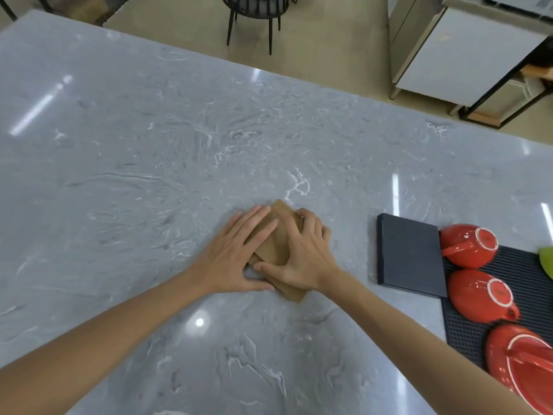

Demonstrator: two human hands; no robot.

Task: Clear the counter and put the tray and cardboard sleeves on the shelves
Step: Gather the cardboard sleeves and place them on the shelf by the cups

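Observation:
A small stack of flat brown cardboard sleeves (276, 244) lies on the grey marble counter (149, 175), a little right of centre. My left hand (236, 253) rests flat on the stack's left side with its fingers spread over the top. My right hand (302, 253) presses on the right side, fingers curled over the far edge and thumb across the near part. Much of the stack is hidden under both hands. A dark square tray (410, 256) lies flat on the counter to the right, apart from the hands.
Right of the tray, a black rubber mat (526, 271) holds upside-down red cups (468, 245) and a red pot; a green item (547, 260) shows at the frame edge. Beyond the counter are a black chair (254, 13) and a steel cabinet (457, 52) on the floor.

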